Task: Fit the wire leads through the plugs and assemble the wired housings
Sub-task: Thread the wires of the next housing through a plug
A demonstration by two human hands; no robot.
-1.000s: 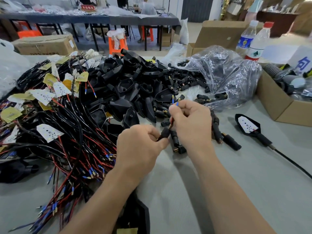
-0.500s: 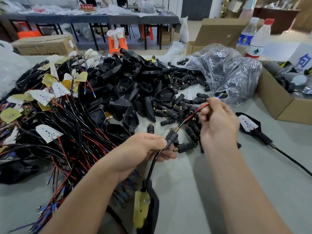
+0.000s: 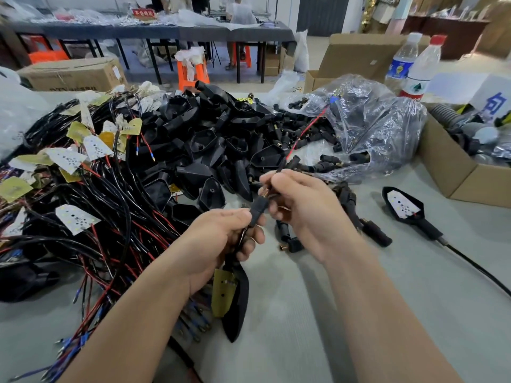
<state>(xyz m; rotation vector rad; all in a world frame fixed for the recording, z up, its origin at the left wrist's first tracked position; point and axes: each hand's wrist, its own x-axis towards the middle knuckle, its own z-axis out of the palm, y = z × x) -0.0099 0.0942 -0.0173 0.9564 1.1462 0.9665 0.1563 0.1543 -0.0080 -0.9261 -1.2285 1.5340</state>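
Observation:
My left hand [image 3: 221, 241] grips a black plug [image 3: 258, 208] with a brass threaded tip, held above the grey table. Below that hand hangs a black pointed housing [image 3: 235, 299] with a yellow board in it. My right hand [image 3: 301, 208] pinches the wire just above the plug's brass end. A red lead [image 3: 307, 128] and a black one run up and away from my right fingers, ending in a blue tip near the plastic bag. Loose black plugs [image 3: 373, 233] lie on the table around my right hand.
A tangle of red and black wires with white and yellow boards [image 3: 74, 217] fills the left. Black housings [image 3: 210, 139] are heaped in the middle. A clear bag [image 3: 381, 125] of plugs, a cardboard box [image 3: 448, 172], two bottles [image 3: 420, 67] and one assembled housing [image 3: 403, 208] sit right.
My right hand has come back from the upper right to the plug, sliding down the leads. The leads now stick out far beyond the plug, and the housing hangs closer under my left hand.

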